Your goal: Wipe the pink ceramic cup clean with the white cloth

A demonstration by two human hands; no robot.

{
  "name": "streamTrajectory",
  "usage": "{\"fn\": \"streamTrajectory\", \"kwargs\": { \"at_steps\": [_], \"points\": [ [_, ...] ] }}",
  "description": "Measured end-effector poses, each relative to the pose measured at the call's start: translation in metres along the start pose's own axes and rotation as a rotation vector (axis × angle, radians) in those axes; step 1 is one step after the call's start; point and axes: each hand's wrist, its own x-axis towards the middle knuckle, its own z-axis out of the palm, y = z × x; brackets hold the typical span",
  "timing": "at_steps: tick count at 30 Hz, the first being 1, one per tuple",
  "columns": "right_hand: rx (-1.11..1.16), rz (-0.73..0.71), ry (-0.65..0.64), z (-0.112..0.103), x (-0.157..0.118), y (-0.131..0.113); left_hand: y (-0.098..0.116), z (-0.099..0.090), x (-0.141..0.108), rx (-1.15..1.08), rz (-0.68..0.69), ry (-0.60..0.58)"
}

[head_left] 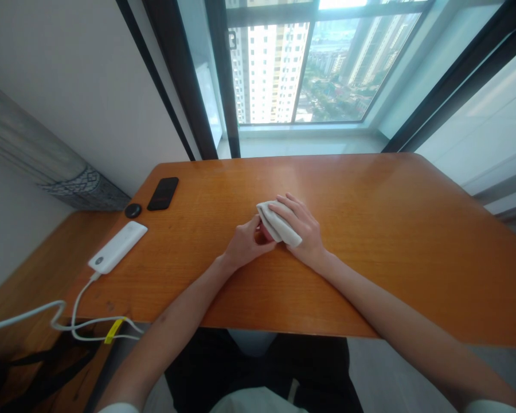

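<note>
Over the middle of the wooden table, both of my hands meet around a folded white cloth. My right hand is closed on the cloth from the right, with its fingers laid across the top. A small pinkish-red object shows beneath the cloth's left side, mostly covered. My left hand grips that object from the left, between thumb and fingers. What the object is cannot be made out.
At the table's left lie a black phone, a round black disc and a white power strip with a white cable and yellow tag. A window stands beyond the far edge.
</note>
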Motion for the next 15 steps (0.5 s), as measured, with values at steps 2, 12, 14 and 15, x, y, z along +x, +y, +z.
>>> {"fn": "streamTrajectory", "kwargs": {
  "at_steps": [2,12,14,15],
  "points": [
    [0.027,0.014,0.004,-0.001,0.002,0.0,-0.001,0.0,0.0,0.002,0.006,-0.002],
    [0.241,0.171,0.064,0.007,0.008,0.019,-0.008,0.0,-0.001,-0.037,0.044,0.033],
    [0.259,0.226,0.05,0.01,0.009,0.024,-0.008,0.0,-0.001,-0.03,0.041,0.039],
    [0.265,0.249,0.035,0.011,0.009,0.026,-0.007,-0.001,-0.001,-0.026,0.038,0.038]
  ]
}}
